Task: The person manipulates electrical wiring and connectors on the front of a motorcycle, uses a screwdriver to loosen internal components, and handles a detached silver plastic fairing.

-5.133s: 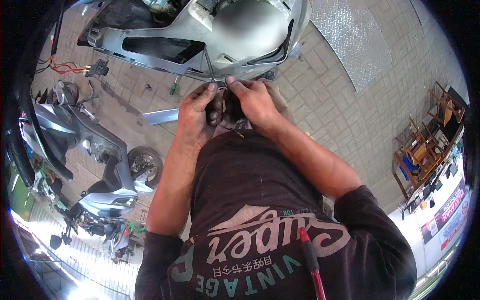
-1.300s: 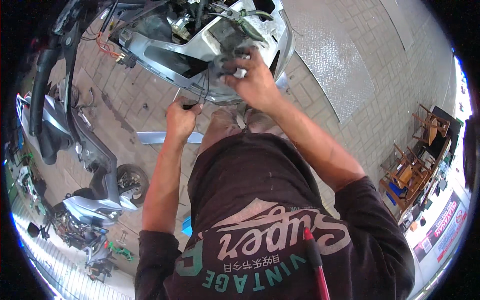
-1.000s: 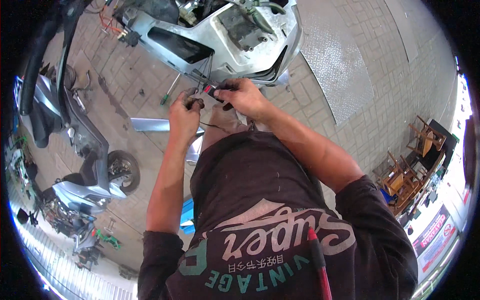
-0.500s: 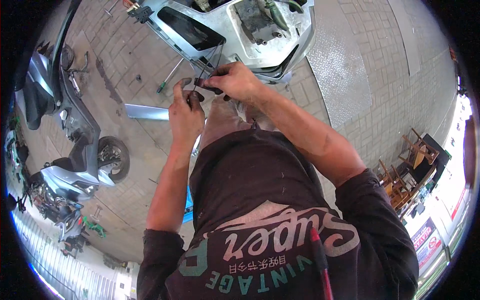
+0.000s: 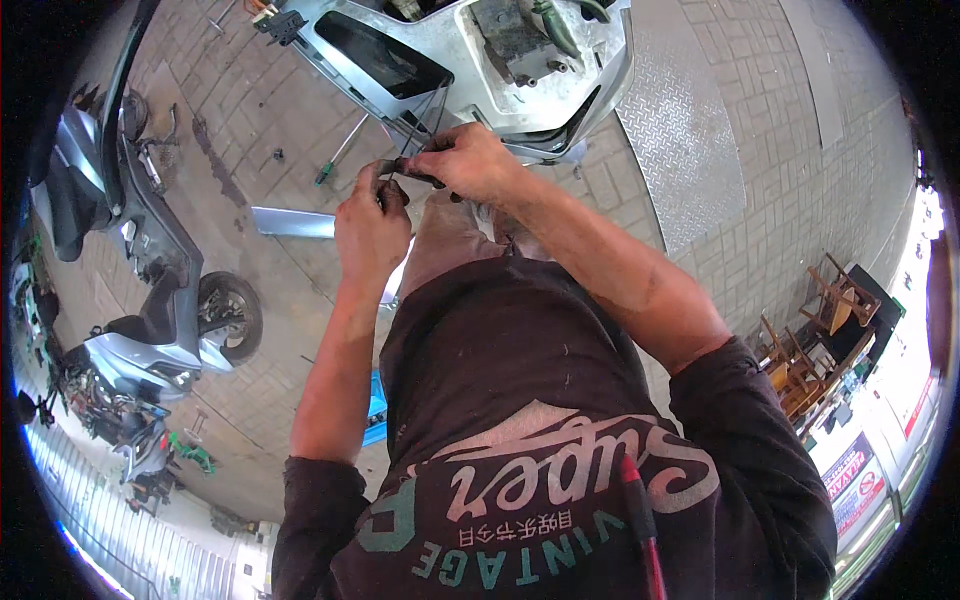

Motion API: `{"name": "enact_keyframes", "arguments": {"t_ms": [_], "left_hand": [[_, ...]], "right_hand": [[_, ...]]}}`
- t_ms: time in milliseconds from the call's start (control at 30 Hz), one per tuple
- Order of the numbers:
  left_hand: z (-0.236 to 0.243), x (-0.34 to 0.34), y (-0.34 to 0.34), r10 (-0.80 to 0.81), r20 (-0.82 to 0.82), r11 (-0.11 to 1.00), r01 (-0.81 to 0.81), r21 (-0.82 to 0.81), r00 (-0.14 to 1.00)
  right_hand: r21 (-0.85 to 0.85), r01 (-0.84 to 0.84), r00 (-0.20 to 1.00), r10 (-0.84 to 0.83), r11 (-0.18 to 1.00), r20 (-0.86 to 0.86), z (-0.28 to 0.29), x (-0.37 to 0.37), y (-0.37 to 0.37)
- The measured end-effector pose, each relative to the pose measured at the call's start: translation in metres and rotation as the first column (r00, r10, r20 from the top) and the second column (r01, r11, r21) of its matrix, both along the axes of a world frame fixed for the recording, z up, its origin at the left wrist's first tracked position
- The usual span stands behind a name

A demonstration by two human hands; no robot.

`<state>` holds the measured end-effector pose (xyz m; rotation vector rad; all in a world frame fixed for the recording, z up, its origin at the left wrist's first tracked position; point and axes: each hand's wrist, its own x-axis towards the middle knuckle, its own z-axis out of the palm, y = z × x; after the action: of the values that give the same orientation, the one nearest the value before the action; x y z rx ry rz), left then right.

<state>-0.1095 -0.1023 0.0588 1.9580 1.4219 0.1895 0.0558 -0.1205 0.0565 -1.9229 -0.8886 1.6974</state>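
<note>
Left hand (image 5: 370, 230) at ten o'clock curls its fingers; whether they grip anything, I cannot tell. At eleven I see a dark piece (image 5: 405, 166), pinched by the right hand (image 5: 472, 165) at twelve, near the panel (image 5: 485, 112).

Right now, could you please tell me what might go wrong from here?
The small dark part pinched in the right hand might slip and drop. The thin dark wires running from the silver bodywork toward that hand could be strained if tugged. The green-handled screwdriver lying on the paving could perhaps roll underfoot if someone stepped there.
</note>
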Motion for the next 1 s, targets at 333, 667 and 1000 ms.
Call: {"name": "enact_keyframes", "arguments": {"t_ms": [333,667,1000], "left_hand": [[0.012,0.006,0.033,0.413,0.129,0.74,-0.25,-0.624,0.901],[0.013,0.003,0.023,0.119,0.131,0.978,-0.094,-0.185,0.984],[0.013,-0.001,0.021,-0.015,0.029,0.999,0.016,-0.046,0.999]], "right_hand": [[0.122,0.047,0.995,-0.057,0.991,0.08,-0.01,0.002,-0.011],[0.013,0.132,0.991,-0.132,0.991,-0.033,-0.006,0.001,-0.011],[-0.002,0.092,0.992,-0.092,0.996,-0.083,-0.012,0.001,-0.003]]}}
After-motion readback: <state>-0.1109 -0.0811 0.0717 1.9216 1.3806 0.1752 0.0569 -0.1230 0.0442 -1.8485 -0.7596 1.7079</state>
